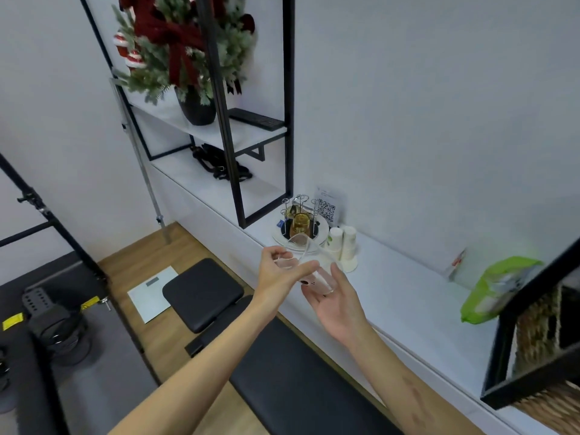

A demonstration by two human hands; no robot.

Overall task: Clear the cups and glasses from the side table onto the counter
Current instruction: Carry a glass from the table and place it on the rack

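A clear glass (317,277) is held in the air above the edge of the white counter (408,296), the left hand (279,271) pinching it from the left while the right hand (337,304) cups it from below, fingers curled round its base. Just beyond the grip stand a wire cup rack (299,222) on a round tray and stacked paper cups (343,248); a green bag (492,290) lies well off to its right.
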